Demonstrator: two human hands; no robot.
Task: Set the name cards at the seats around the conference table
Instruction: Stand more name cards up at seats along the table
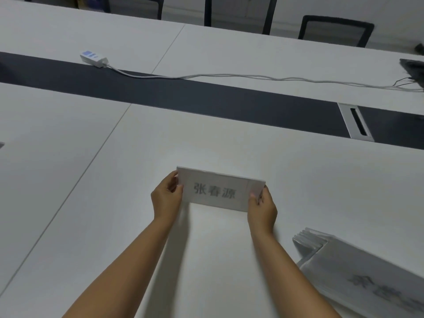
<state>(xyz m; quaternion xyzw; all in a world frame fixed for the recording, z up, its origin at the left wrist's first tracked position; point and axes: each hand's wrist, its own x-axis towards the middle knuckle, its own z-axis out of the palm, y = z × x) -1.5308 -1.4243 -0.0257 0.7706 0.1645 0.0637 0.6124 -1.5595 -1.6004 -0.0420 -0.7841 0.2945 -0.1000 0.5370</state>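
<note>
A white tent-shaped name card (218, 191) with grey printed characters stands on the white conference table (91, 203), its printed face toward me. My left hand (166, 198) grips its left end, thumb on the front face. My right hand (262, 210) grips its right end in the same way. A stack of several more name cards (358, 274) lies flat at the lower right, close to my right forearm.
A dark strip (206, 95) runs along the table's middle, with a metal cable port (355, 121) at right. A white power strip (93, 57) and its cord (252, 78) lie beyond. Black chairs (335, 28) line the far side. A dark device (413, 67) sits at the right edge.
</note>
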